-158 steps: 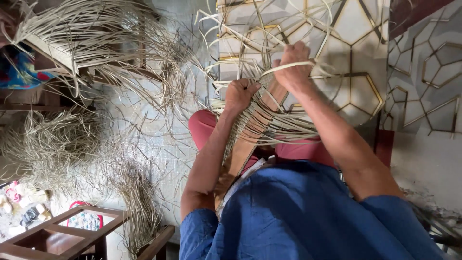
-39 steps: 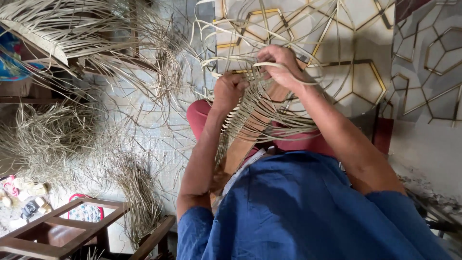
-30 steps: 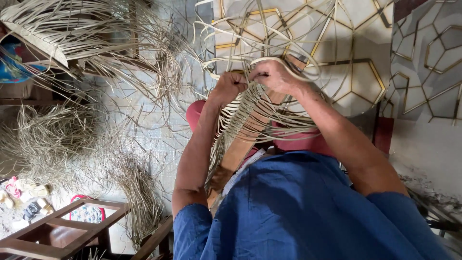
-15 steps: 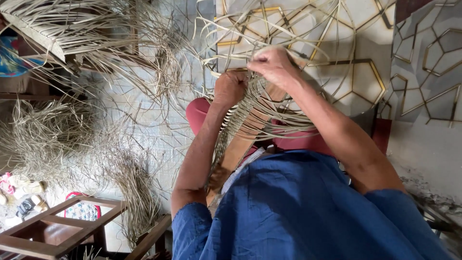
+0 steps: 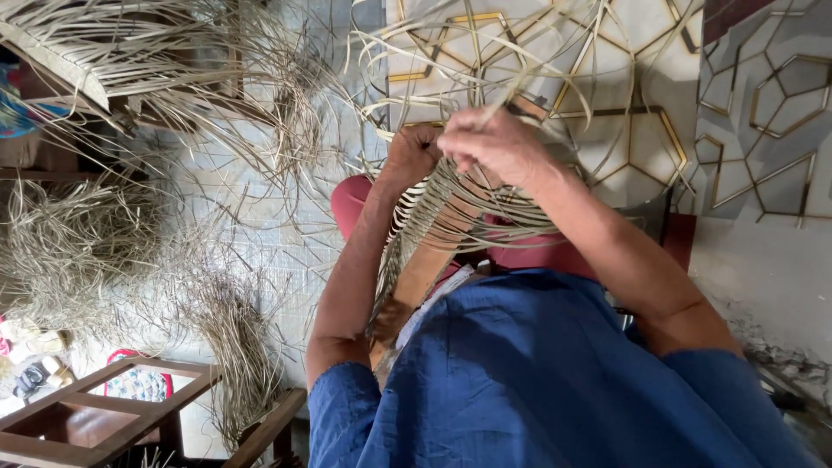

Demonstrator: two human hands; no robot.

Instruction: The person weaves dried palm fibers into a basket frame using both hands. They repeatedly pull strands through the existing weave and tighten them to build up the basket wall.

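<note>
Two hands [image 5: 485,147], one wooden chair [image 5: 130,420]

woven piece [image 5: 451,204]: dry pale straw strips, matt, stiff
board [image 5: 425,269]: bare brown wood, smooth
shirt [image 5: 537,381]: blue cloth, matt, soft
loose bundles [image 5: 78,234]: dry fibrous straw, rough
floor [image 5: 641,130]: glossy tile, gold metallic lines

right hand [image 5: 498,147] now lower and nearer the left hand [image 5: 414,154], no longer lifted with a pale flat reed strip looped over the fingers as five seconds back; closed instead on the bundle of pale woven reed strips [image 5: 451,204] lying over the brown wooden board [image 5: 425,269]. left hand shifted a little higher on the same weave, fist tight. loose strip ends [image 5: 485,52] fanned higher above both hands than before.
</note>
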